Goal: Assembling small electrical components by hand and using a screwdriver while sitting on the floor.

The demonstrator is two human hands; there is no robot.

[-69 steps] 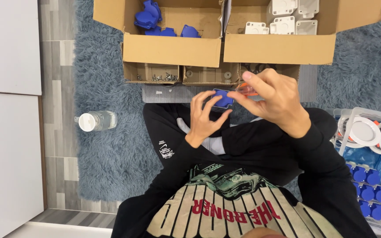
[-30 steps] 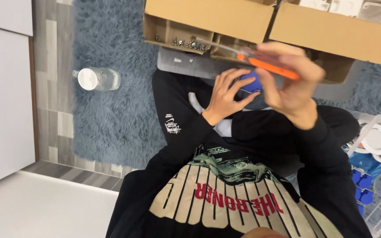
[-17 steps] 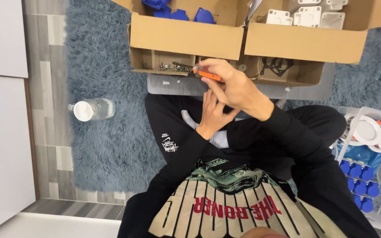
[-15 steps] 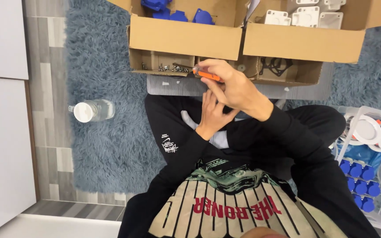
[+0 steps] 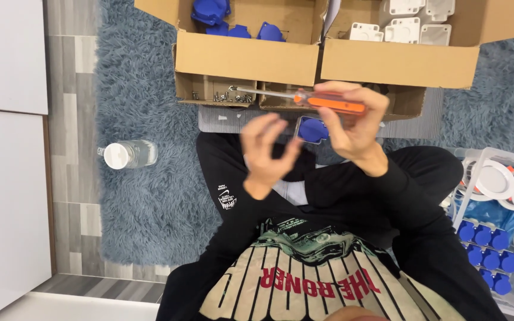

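Right hand [image 5: 355, 128]: fingers clamped around the translucent orange-handled screwdriver [image 5: 322, 102], shaft pointing left toward the shallow cardboard tray of small metal screws [image 5: 218, 95]; the same hand also pinches the blue plastic socket part [image 5: 313, 129] beneath the handle. Left hand [image 5: 266, 151]: fingers apart and curled, holding nothing, just beside the blue part. A clear capped plastic bottle [image 5: 127, 154] lies on the grey-blue shaggy rug [image 5: 150, 202]

Shaggy blue-grey rug [image 5: 150, 196], grey plank floor [image 5: 69, 178], white cabinet [image 5: 7, 178]
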